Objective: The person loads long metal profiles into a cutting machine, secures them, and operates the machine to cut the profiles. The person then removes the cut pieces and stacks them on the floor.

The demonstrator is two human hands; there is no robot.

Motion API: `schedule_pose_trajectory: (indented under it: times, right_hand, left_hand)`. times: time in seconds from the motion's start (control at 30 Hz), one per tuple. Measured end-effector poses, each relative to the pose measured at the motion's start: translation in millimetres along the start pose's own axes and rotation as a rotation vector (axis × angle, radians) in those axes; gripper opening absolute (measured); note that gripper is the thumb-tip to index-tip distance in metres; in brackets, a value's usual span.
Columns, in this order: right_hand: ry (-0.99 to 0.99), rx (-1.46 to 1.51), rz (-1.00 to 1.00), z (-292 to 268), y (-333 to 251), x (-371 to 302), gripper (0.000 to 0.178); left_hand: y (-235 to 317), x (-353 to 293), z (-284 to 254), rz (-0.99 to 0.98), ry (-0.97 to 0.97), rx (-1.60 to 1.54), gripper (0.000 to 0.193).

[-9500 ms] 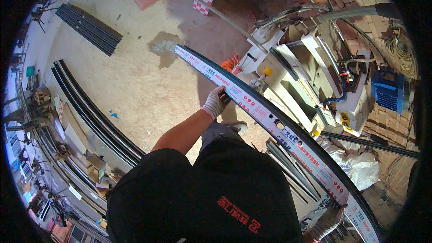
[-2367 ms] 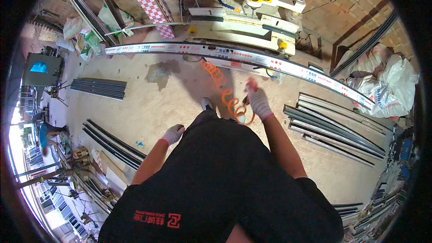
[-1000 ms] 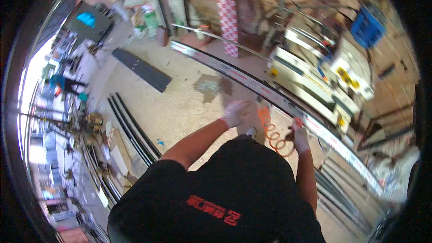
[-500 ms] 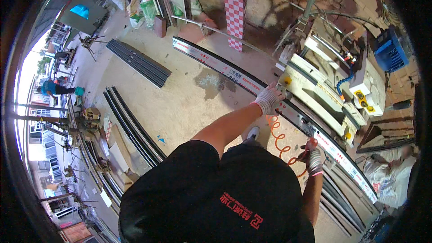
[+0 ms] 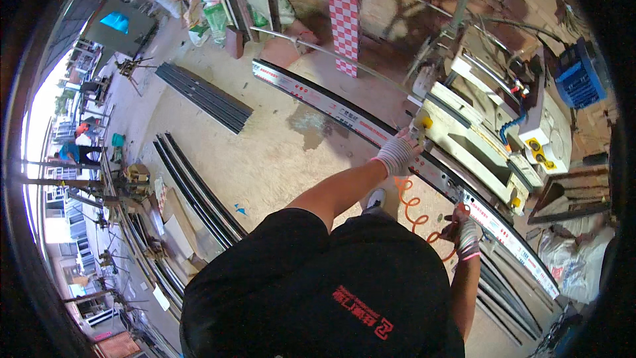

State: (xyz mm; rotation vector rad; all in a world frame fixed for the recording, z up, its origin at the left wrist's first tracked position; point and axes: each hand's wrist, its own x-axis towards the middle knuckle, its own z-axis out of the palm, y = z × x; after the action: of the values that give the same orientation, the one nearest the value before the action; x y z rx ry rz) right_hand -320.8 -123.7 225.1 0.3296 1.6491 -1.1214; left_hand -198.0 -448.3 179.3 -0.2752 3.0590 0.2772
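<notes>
A long metal profile (image 5: 305, 93), black-edged with printed white film, slants from upper middle to lower right alongside a cream-white machine (image 5: 464, 134). My left hand (image 5: 399, 152), in a striped knit glove, grips the profile near its middle, its fingers over the far edge next to a yellow knob (image 5: 427, 122) on the machine. Farther along, my right hand (image 5: 469, 235), gloved too, is closed round a small red-and-dark air gun (image 5: 456, 217) held close to the profile. An orange coiled hose (image 5: 409, 207) runs up to that hand. Its fingertips are partly hidden.
Dark profile bundles lie on the floor, a short one (image 5: 204, 97) and a longer one (image 5: 192, 182). More bars (image 5: 500, 292) lie at lower right, near a white sack (image 5: 580, 262). A blue crate (image 5: 580, 79) stands behind the machine. Another person (image 5: 78, 149) is far left.
The whole view has shifted slightly. Both hands stay near the same spots on the profile, the left one a little farther along toward the machine. The distant person has changed posture.
</notes>
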Motion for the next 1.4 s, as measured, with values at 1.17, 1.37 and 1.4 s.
schedule_pose_trajectory:
  times: [1.17, 1.37, 1.4]
  right_hand:
    - [0.055, 0.136, 0.159, 32, -46, 5, 0.037]
    - [-0.070, -0.595, -0.183, 40, -60, -17, 0.032]
    - [0.054, -0.983, -0.308, 41, -68, -23, 0.035]
  left_hand:
    - [-1, 0, 16, 0.062, -0.002, 0.016, 0.051]
    - [-21, 10, 32, 0.056, -0.019, -0.224, 0.051]
    - [-24, 14, 34, 0.075, -0.111, -0.262, 0.054]
